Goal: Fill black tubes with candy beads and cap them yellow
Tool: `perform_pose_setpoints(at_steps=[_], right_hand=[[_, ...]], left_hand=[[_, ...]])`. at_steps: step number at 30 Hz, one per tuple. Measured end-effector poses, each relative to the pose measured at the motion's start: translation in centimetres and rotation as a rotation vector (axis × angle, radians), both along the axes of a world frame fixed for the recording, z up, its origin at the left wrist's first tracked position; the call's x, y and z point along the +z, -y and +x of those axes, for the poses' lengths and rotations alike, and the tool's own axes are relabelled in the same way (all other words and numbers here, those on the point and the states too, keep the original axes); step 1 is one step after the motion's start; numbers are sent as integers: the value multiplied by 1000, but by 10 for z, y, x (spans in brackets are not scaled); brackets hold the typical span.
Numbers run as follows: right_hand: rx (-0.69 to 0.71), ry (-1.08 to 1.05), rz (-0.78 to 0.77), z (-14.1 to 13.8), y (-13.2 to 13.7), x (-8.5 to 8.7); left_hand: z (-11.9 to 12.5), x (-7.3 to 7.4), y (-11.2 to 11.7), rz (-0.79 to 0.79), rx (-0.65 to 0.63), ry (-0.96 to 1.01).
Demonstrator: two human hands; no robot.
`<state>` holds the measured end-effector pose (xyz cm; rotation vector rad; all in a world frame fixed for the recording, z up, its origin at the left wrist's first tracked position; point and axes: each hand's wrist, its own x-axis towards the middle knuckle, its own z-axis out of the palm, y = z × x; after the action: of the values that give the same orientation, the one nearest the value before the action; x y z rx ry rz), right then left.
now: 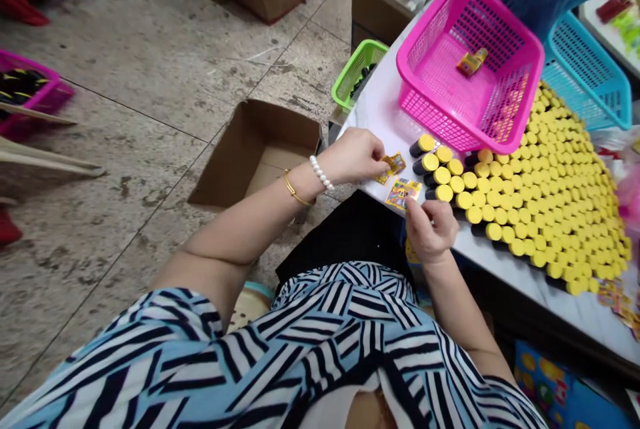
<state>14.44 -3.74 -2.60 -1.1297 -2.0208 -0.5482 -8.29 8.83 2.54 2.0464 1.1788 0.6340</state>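
Note:
At the edge of the white table (520,259), my left hand (361,154) pinches a small yellow printed label (395,163) between thumb and fingers. A pearl bracelet and a gold bangle circle that wrist. Just to the right, my right hand (433,227) is closed, with thumb and forefinger on the lower corner of another yellow printed label (402,193). Beyond both hands stand many black tubes with yellow caps (550,195), packed upright in rows. The nearest tubes (425,143) lean slightly and come close to my fingers.
A pink basket (453,119) behind the tubes holds a yellow printed piece (472,62). A blue basket (590,75) stands farther right. Left of the table are a green basket (367,50) with dark pieces and an open cardboard box (225,162) on the floor. More labels (617,299) lie at right.

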Motion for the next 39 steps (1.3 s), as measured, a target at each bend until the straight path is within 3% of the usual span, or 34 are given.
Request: perform_pose_setpoints(at_steps=[5,9,14,18,22,25,28,35,39], right_hand=[[31,80,-27,2,2,2],[10,69,-73,-3,-3,6],[-72,95,-165,-13,-10,14],[-181,192,-419,-23,-5,33],[-201,174,-515,-30,7,43],[-236,192,-495,-32,12,37],[-219,123,-498,-32,11,29],[-297,-103,-558,-37,-11,21],[-252,-202,-506,-39,-15,13]], left_hand=[[-7,2,-2,-74,-61,63],[-6,0,1,-7,-33,60],[-3,-11,11,102,123,111],[-8,-15,32,221,269,201],[-11,-26,68,341,266,260],[-8,-40,90,373,190,263],[-4,-47,99,341,203,282],[0,-39,102,290,348,378],[6,-39,108,236,410,414]])
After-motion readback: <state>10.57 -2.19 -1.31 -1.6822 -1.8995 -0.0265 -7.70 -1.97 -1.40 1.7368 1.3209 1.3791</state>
